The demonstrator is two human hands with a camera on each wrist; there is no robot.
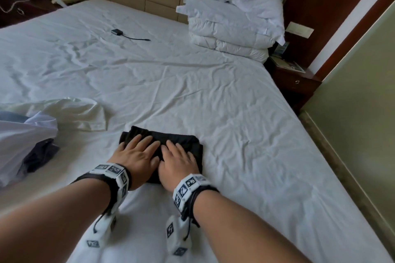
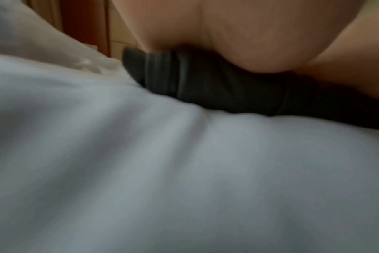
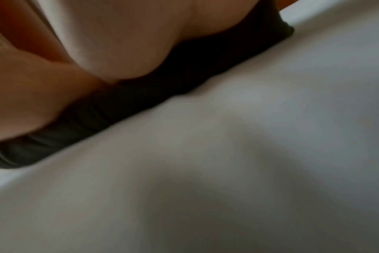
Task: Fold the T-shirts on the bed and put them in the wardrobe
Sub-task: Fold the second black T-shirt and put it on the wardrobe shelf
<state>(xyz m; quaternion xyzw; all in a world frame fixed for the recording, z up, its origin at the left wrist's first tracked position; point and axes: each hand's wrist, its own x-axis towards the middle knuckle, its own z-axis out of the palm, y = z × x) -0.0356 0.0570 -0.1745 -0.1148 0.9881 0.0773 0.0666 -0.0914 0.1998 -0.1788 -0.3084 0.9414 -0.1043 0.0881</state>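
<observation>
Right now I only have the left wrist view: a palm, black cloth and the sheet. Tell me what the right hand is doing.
Observer: The right hand lies flat on the folded black T-shirt, fingers straight, close beside the left hand.
Operator: Report what is not yet folded.
Observer: A crumpled heap of clothes lies on the bed, to the left of the black T-shirt.
Operator: List anything else on the sheet.
Observer: A small black adapter with a cable lies further up the bed, well apart from the hands.
</observation>
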